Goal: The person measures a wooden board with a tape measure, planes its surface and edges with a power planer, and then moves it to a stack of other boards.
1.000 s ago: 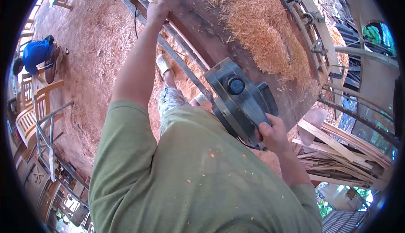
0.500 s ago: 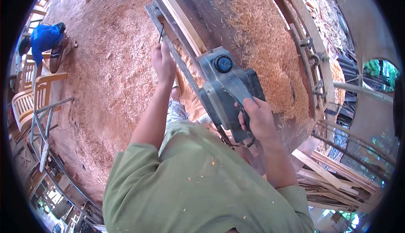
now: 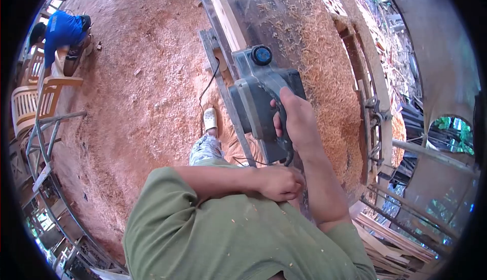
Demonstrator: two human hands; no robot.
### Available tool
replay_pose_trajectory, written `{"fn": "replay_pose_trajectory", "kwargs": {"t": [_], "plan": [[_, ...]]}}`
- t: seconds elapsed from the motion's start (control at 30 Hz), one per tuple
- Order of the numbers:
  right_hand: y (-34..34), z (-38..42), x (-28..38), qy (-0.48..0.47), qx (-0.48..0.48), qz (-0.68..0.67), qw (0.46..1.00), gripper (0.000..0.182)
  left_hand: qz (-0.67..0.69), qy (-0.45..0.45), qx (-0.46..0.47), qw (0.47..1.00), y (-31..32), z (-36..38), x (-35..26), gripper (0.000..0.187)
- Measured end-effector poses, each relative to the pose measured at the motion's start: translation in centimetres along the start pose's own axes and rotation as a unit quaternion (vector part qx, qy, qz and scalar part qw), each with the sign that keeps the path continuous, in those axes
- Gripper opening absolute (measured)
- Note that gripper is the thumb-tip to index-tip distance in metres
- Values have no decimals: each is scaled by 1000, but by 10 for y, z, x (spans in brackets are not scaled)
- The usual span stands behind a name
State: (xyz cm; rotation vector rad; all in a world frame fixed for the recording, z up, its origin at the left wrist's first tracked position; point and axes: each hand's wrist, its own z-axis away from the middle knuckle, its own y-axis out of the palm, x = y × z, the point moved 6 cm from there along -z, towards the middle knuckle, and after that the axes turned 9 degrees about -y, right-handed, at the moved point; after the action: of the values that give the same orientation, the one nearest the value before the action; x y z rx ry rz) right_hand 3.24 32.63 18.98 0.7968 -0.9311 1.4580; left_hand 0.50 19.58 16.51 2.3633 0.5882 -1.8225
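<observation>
My right hand [image 3: 299,120] is wrapped around the rear handle of a dark grey electric planer [image 3: 249,105] with a blue-capped knob. The planer rests at the near end of a pale wooden strip [image 3: 225,14] on the workbench. My left hand [image 3: 283,182] is a closed fist, held across my body just behind the planer and below my right wrist. Whatever the fist holds, if anything, is hidden. A dark power cord [image 3: 209,85] hangs at the bench's left side, and a stretch of cord also shows at the planer's rear.
Wood shavings [image 3: 329,77] cover the bench's right side and the ground. A person in a blue shirt [image 3: 66,31] crouches at the far left by wooden chairs [image 3: 31,105]. Metal clamps [image 3: 374,105] line the right. Cut boards [image 3: 390,239] are piled at lower right.
My left hand has come back from the bench's left edge, where it held a thin dark thing, to behind the planer. My right hand stays on the planer's handle. The view has shifted.
</observation>
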Motion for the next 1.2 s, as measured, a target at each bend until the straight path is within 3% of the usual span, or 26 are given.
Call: {"fn": "replay_pose_trajectory", "kwargs": {"t": [0.07,0.13,0.2,0.3,0.4,0.53,0.57,0.73,0.97,1.13,1.2], "plan": [[5,-18,10,-10,3,11,1000,52,-128,-26,28,991,-4,-10,11,21],[16,-38,21,-15,5,17,1000,53,-80,-71,-22,994,23,-10,69,22],[27,-58,36,-21,-9,49,999,55,-261,-66,-23,963,37,-11,107,28],[45,-89,60,-20,-9,56,998,56,-296,-78,63,950,24,-6,84,32],[61,-129,77,-52,11,39,998,58,-198,-105,46,973,17,-8,77,30],[88,-182,104,-69,22,32,997,60,-181,-94,70,976,22,-9,83,30],[95,-197,111,-81,19,28,996,60,-189,-114,135,966,26,-11,86,31],[136,-282,161,-116,4,24,993,58,-201,-131,118,964,45,-11,106,37],[186,-395,227,-204,53,-45,976,54,-229,-57,109,966,51,-13,116,37],[177,-378,208,-205,70,-28,976,52,-226,-59,76,969,53,-11,110,35],[165,-354,192,-196,80,-23,977,52,-238,-90,106,961,45,-16,114,35]]}}
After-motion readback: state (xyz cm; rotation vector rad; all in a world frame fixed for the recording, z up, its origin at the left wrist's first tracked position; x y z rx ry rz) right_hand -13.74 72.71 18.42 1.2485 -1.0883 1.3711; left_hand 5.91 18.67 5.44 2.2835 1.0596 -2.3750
